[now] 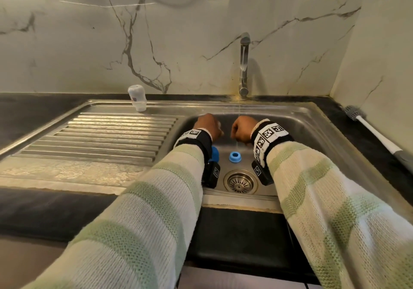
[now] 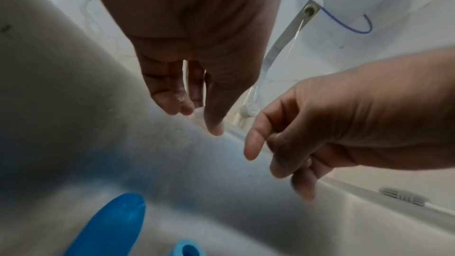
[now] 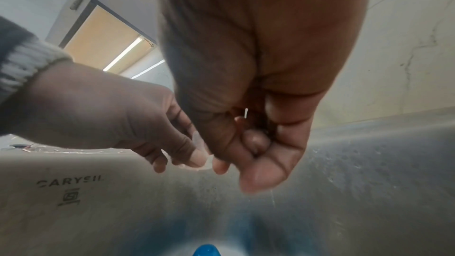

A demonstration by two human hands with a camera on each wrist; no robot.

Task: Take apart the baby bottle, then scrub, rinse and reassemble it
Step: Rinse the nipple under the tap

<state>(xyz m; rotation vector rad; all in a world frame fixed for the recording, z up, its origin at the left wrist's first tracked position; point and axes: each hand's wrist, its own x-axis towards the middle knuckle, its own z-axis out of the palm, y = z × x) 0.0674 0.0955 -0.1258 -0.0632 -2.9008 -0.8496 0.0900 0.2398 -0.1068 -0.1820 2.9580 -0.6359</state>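
Presently: clear teat (image 3: pixel 200 148) pinched between left hand (image 1: pixel 206 126) and right hand (image 1: pixel 242 131) under tap stream (image 2: pixel 294 38); wet, slip toward sink (image 1: pixel 301 127) drain (image 1: pixel 240 182) judged likely.

We read one brand marking: "CARYSIL", printed in dark capital letters on the inner wall of the stainless steel sink basin (image 3: pixel 103 211), seen from the right wrist view. Directly below it we find a small square logo emblem, its characters unclear. The white plastic bottle (image 1: pixel 137 97) on the sink rim carries a small label, too small to read.
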